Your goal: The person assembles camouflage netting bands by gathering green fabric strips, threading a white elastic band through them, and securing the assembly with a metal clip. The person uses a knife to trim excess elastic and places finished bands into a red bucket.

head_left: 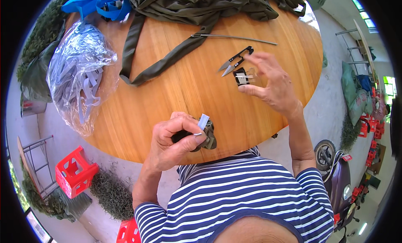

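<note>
My left hand [169,138] is closed at the table's near edge, thumb pressed against fingers. It pinches a crumpled piece of olive-green fabric [208,139], and a short, pale blue-white ribbed elastic strip [203,121] sticks up from it. To the right, my right hand [272,82] hovers with thumb and fingers apart. Its thumb is close to a black binder clip [241,78] with wire handles; whether they touch I cannot tell. Just beyond the clip lie black-handled thread snips [236,60], blades pointing left, with my blurred fingertips close to their handle end.
A clear plastic bag [79,75] of pale elastic strips sits at the table's left. Olive fabric [201,8] is heaped at the far side, its long strap [167,61] looping nearer beside a thin metal rod [238,38]. A red stool [75,172] stands left; a scooter [339,182] is right.
</note>
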{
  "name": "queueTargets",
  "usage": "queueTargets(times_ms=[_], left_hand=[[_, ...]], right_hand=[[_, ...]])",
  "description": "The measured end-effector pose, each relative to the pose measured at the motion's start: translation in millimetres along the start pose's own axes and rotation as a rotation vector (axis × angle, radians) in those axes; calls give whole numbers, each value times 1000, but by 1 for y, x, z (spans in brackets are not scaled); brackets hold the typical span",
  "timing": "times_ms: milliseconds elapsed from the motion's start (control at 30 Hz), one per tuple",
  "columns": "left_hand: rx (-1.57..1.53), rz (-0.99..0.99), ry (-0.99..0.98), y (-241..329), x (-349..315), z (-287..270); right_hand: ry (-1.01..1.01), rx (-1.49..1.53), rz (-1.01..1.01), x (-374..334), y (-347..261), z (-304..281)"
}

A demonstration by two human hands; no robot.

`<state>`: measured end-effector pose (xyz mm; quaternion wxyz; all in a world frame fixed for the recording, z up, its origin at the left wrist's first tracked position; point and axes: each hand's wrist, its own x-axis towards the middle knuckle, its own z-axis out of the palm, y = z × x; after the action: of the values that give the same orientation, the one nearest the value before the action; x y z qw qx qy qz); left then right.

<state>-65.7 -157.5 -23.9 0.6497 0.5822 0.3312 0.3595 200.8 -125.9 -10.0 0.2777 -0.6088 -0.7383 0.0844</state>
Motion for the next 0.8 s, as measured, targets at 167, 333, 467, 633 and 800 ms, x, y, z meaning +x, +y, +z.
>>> queueTargets(times_ms=[167, 333, 467, 633, 800], left_hand=[[100, 104, 54, -3, 0, 12], [156, 77, 56, 0, 2, 18], [178, 34, 55, 1, 1, 20], [-62, -15, 217, -1, -2, 33], [111, 170, 185, -15, -5, 32]], right_hand=[[-244, 530, 7, -25, -48, -2], [-271, 948, 92, -37, -67, 26], [-136, 958, 139, -40, -68, 29], [-181, 1220, 352, -45, -75, 37], [-310, 1102, 208, -43, -64, 36]])
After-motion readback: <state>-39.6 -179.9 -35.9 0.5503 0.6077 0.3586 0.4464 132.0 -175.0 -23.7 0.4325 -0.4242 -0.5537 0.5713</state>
